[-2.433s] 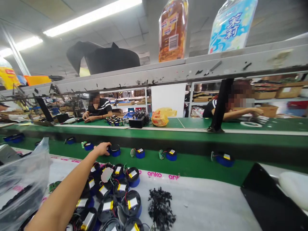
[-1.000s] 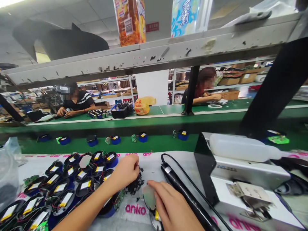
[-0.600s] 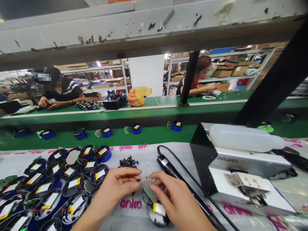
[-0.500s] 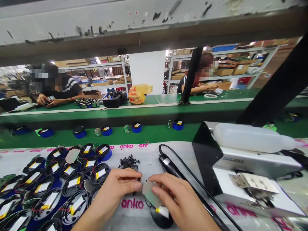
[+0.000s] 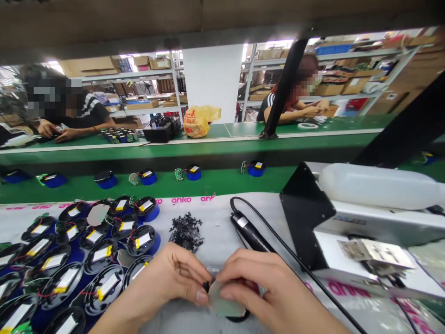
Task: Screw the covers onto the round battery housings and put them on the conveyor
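My right hand (image 5: 253, 283) grips a thin, rounded pale grey-green circuit board (image 5: 225, 304) between thumb and fingers, its flat face toward me. Under the board a bit of a round black housing (image 5: 239, 318) shows; most of it is covered. My left hand (image 5: 186, 276) is closed in a pinch at the board's left edge. Between its fingertips a small black plastic part (image 5: 206, 286) pokes out. Just beyond the hands lies a pile of similar small black parts (image 5: 186, 232).
Blue-and-black round housings with batteries (image 5: 102, 253) crowd the left side. A black corded handheld tool (image 5: 252, 234) lies to the right, near a white metal machine (image 5: 368, 232) with a plastic bottle (image 5: 375, 185). More housings sit on the green conveyor (image 5: 222, 181). Two people sit beyond.
The view has dipped downward. My hands have moved slightly nearer to me, and the board now covers more of the housing. The pile of black parts is more exposed.
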`<state>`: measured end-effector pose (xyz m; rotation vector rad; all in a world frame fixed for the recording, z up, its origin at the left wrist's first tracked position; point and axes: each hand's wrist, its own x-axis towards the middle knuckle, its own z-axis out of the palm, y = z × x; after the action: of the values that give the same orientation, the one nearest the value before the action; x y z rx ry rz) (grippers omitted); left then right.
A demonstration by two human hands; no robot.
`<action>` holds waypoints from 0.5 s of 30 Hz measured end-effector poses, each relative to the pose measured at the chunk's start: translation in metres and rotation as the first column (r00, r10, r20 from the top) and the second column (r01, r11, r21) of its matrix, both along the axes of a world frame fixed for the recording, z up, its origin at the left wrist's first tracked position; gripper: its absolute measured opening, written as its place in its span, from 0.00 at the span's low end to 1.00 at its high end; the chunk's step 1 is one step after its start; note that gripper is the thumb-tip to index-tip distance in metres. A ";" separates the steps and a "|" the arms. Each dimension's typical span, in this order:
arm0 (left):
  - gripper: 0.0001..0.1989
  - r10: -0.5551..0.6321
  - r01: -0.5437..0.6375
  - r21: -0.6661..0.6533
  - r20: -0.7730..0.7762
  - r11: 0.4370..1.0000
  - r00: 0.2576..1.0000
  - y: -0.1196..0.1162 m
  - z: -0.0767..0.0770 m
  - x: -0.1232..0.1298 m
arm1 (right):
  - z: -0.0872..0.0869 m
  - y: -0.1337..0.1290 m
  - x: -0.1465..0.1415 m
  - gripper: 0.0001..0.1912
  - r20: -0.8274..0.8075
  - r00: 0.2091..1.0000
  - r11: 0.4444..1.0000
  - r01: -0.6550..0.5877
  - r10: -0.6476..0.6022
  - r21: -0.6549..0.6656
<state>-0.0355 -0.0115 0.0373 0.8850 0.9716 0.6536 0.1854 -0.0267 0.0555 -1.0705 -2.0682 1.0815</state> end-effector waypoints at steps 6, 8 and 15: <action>0.07 -0.045 0.047 0.035 -0.045 0.998 0.998 -0.003 0.004 0.002 | 0.003 -0.001 0.000 0.06 -0.020 0.999 0.999 0.037 -0.036 0.024; 0.08 -0.056 0.058 0.071 -0.023 0.996 0.998 -0.003 0.005 0.003 | 0.004 0.000 0.001 0.06 -0.030 0.999 0.999 0.038 -0.037 0.034; 0.17 -0.001 0.017 0.241 -0.063 0.970 0.998 -0.006 0.000 0.013 | 0.002 -0.003 0.004 0.08 -0.053 0.997 0.991 0.054 -0.048 0.123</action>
<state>-0.0224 -0.0171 0.0375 1.1300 0.9556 0.7511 0.1892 -0.0301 0.0580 -1.0186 -2.0292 0.9327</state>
